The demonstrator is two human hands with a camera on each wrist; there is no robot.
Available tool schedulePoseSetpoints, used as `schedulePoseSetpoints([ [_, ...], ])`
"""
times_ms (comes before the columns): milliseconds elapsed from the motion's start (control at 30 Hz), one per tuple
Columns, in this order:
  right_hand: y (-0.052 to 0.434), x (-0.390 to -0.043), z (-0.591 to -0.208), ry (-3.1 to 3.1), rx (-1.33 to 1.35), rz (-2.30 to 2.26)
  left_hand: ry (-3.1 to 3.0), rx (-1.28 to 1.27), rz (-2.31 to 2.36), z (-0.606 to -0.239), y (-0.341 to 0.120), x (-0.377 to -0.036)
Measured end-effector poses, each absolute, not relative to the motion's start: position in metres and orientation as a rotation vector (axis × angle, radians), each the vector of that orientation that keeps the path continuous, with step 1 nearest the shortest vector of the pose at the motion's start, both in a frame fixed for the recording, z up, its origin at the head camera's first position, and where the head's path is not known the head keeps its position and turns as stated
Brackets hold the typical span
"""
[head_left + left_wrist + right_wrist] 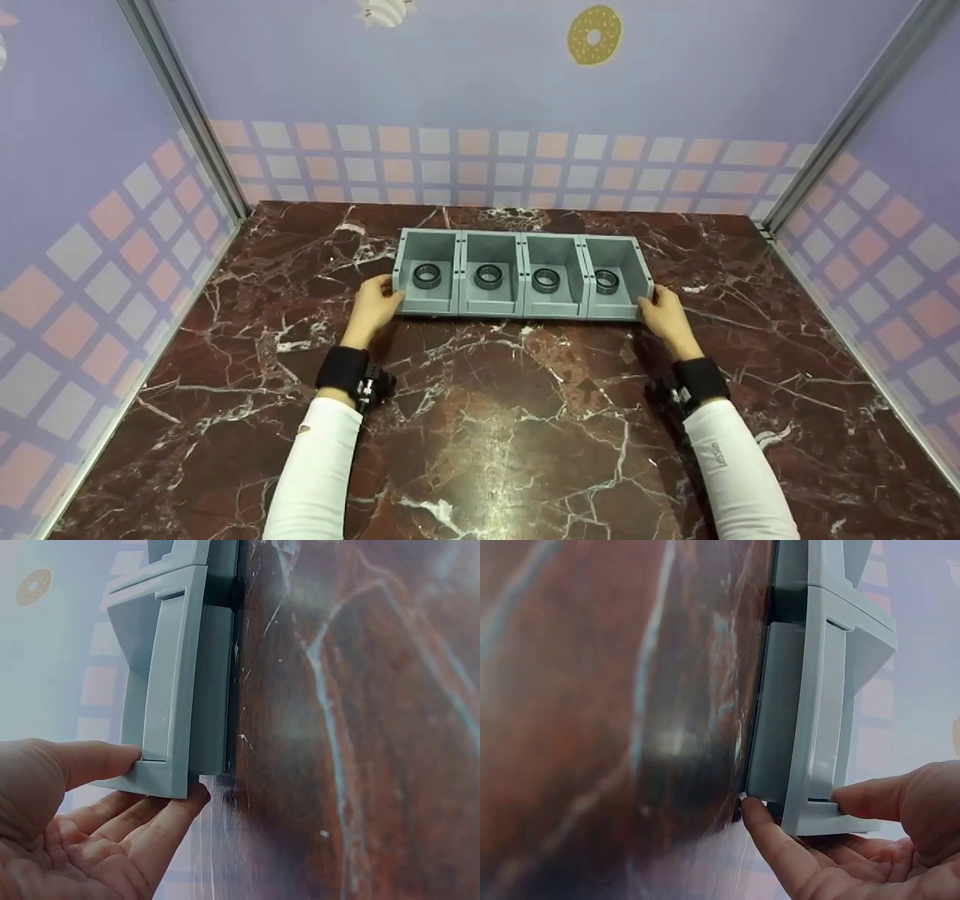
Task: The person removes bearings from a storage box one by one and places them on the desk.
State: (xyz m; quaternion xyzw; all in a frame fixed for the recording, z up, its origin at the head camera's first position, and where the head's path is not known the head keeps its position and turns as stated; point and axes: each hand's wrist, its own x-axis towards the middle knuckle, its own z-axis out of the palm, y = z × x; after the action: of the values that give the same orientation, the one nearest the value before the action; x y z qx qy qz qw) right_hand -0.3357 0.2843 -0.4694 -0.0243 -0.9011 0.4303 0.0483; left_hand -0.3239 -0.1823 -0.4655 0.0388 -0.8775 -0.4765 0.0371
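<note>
A row of joined grey storage bins (491, 308) spans the middle of the table, with a black-rimmed ring-shaped bearing (427, 285) lying in the leftmost bin and one like it in each of the others. My left hand (375, 304) grips the row's left end. In the left wrist view its thumb (101, 763) presses the low front of the end bin (180, 690), and its fingers lie along the outer side wall. At the opposite end, my right hand (666, 311) holds the rightmost bin (821, 712) likewise, thumb (870, 797) at the front lip and fingers around the side and underside.
The dark red marble-patterned tabletop (480, 420) extends around the bins. A patterned purple back wall (480, 90) stands behind them, with side walls to left and right. Metal posts (184, 97) mark the back corners. Both wrists carry black camera straps (341, 369).
</note>
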Motion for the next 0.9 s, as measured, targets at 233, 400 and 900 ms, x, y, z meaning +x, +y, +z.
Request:
schedulePoseSetpoints([
  [233, 0.287, -0.327, -0.47, -2.75, -0.063, 1.323, -2.683, 0.086, -1.516, -0.467, -0.184, -0.316],
  [400, 0.289, -0.322, -0.47, -2.761, -0.059, 1.33, -2.693, 0.084, -1.51, -0.466, -0.184, -0.312],
  [900, 0.294, -0.309, -0.469, -2.837, -0.011, 1.358, -2.728, 0.084, -1.49, -0.464, -0.185, -0.3],
])
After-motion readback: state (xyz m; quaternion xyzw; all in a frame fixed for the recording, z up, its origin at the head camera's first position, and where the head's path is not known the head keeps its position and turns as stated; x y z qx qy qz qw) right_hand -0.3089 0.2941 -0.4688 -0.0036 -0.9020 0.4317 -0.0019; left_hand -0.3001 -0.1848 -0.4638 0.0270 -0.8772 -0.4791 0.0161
